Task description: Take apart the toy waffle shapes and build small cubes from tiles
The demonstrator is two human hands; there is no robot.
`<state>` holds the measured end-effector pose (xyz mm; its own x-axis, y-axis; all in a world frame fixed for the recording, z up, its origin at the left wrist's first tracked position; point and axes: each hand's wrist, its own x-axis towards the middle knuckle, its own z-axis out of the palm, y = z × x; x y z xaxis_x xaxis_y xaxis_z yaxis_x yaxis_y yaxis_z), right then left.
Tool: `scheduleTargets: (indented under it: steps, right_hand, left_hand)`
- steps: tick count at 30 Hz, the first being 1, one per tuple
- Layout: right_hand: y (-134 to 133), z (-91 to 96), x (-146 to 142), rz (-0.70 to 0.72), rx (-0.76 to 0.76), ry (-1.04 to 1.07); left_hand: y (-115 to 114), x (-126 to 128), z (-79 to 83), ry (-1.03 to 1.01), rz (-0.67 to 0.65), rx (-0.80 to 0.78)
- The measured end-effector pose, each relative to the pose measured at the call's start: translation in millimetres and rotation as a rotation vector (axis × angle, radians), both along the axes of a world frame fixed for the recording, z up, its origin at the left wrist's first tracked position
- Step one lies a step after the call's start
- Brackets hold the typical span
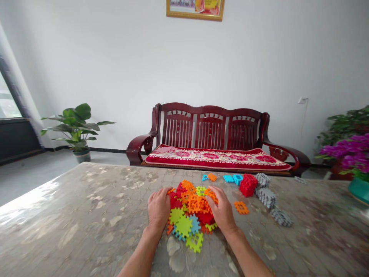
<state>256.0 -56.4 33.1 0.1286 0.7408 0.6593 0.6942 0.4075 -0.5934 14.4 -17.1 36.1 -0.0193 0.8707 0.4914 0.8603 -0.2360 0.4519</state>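
Bare forearms [142,252] are extending from seven and five o'clock toward a pile of toothed plastic pieces [184,226] lying mid-desk [115,234]. The left hand [159,206] is touching its nine o'clock edge, the right hand [222,209] its three o'clock edge, fingers curling; whether either is clamping a piece, I cannot tell. One red stack [248,185] is sitting toward two o'clock.

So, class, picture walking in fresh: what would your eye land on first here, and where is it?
First, probably the bright heap of toothed plastic pieces on the patterned tabletop, between the left hand and right hand. Next might come the red stack beside the grey stacks, right of the heap. The dark red wooden bench stands out beyond the table, against the pale wall.
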Motion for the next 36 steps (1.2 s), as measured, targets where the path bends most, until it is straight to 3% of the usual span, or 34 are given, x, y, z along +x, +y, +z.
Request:
scheduleTargets:
  steps: [4, 7, 13, 18, 21, 25, 28, 33, 36]
  right_hand:
    - [-0.1, 2.0, -5.1, 0.012, 0.024, 0.012]
    - [-2.0, 3.0, -14.6, 0.103, 0.009, -0.030]
    - [-7.7, 1.7, -25.9, 0.249, -0.141, -0.125]
    - [-7.0, -0.1, -23.9, 0.310, -0.171, -0.106]
    - [-6.5, -1.5, -19.8, 0.299, -0.168, -0.085]
    - [-5.7, -4.0, -10.3, 0.267, -0.221, -0.023]
    - [-0.5, -5.3, 2.5, 0.158, -0.212, 0.007]
    - [8.2, -5.7, 42.9, -0.260, -0.078, -0.109]
    - [2.9, -7.5, 69.7, -0.488, -0.163, -0.285]
  left_hand:
    - [-3.1, 2.9, 2.8, 0.050, 0.038, -0.075]
    - [-5.3, 6.7, 4.4, 0.069, 0.005, -0.080]
    - [-12.6, 17.3, 12.4, 0.065, -0.328, 0.090]
    - [-26.8, 34.0, 25.6, 0.104, -0.615, 0.075]
    - [-35.3, 42.4, 30.1, 0.152, -0.677, 0.028]
    - [-37.8, 45.9, 28.1, 0.189, -0.652, 0.032]
    - [-33.8, 44.8, 22.9, 0.182, -0.586, 0.053]
    - [-26.6, 39.9, 16.2, 0.196, -0.443, 0.018]
    - [-25.0, 36.8, 16.5, 0.211, -0.371, 0.003]
